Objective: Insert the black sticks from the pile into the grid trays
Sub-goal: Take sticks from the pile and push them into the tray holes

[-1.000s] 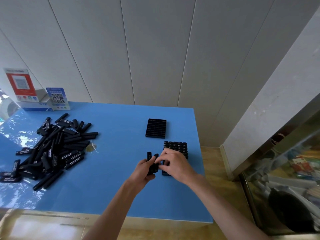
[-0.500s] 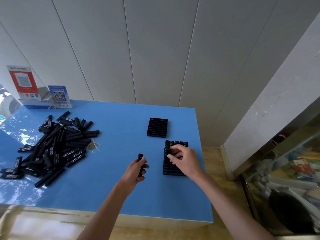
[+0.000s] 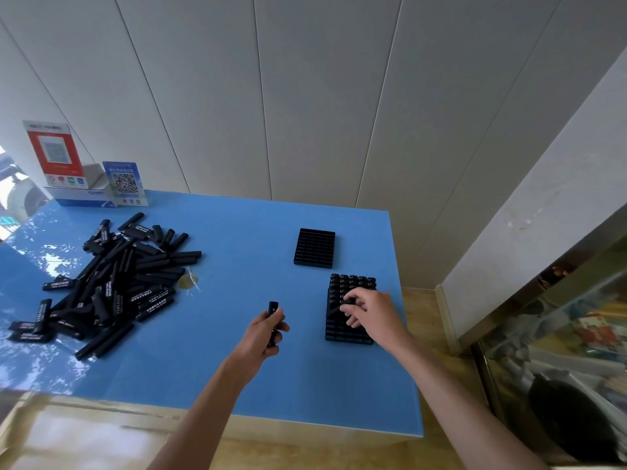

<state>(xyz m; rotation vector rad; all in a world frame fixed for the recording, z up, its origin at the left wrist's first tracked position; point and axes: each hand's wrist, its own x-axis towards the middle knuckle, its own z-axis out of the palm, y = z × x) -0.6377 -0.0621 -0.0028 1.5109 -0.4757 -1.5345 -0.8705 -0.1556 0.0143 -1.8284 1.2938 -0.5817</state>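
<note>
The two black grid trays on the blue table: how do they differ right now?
The near tray has sticks standing in its far rows, and the right hand is putting a stick into it. The far tray holds none and nobody touches it. It lies nearer the wall. Both are black, rectangular and flat on the table.

Black sticks [image 3: 112,283]: loose heap, left of surface. Near grid tray [image 3: 349,334]: far rows filled upright. Far grid tray [image 3: 315,247]: cells vacant.

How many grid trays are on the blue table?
2: an empty grid tray farther back, and a partly filled tray nearer, under the right hand.
</note>
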